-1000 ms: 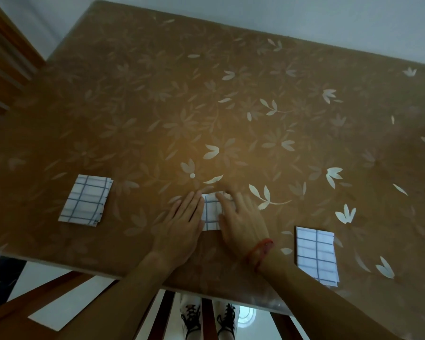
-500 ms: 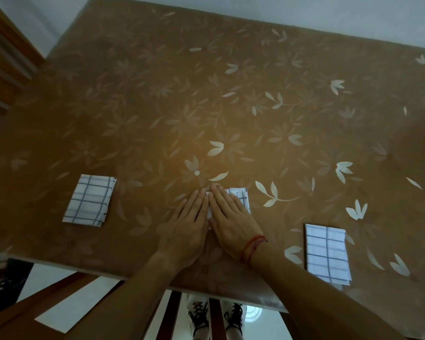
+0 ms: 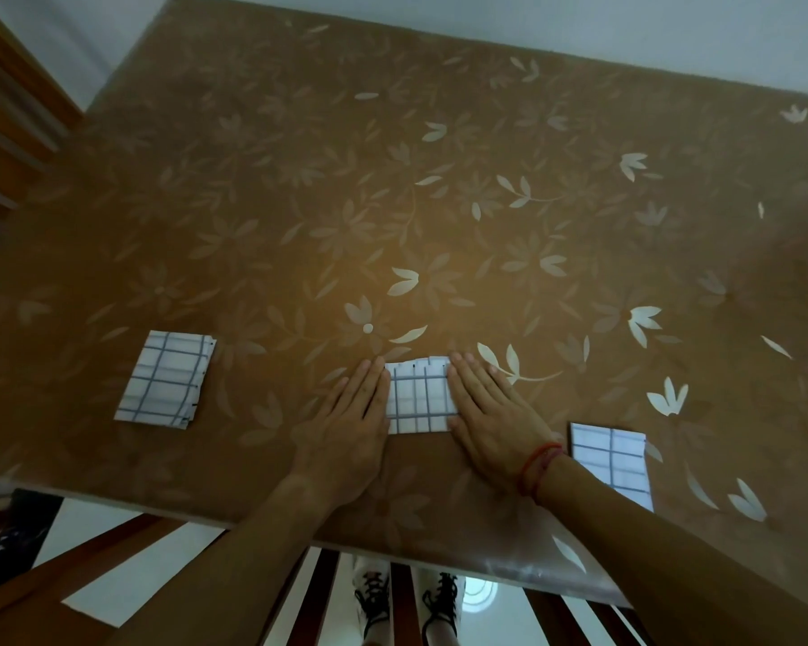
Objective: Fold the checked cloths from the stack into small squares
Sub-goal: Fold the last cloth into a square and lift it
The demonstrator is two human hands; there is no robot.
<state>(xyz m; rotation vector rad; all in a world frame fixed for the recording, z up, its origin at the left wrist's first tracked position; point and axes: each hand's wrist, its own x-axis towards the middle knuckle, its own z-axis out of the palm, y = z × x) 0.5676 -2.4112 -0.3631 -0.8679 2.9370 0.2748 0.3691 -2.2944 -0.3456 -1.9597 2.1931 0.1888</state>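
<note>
While the left hand (image 3: 346, 426) and right hand (image 3: 490, 412) lie flat and apart, touching either edge of the white blue-checked cloth square (image 3: 418, 396) near the brown floral worktop (image 3: 393, 179) front, that fold looks finished, a folded checked pile (image 3: 164, 380) sits leftward, and the checked stack (image 3: 609, 463) rightward apparently remains.

Left hand (image 3: 346, 431), right hand (image 3: 490, 412) now apart; checked cloth (image 3: 418, 396) bare between (formerly covered).
</note>
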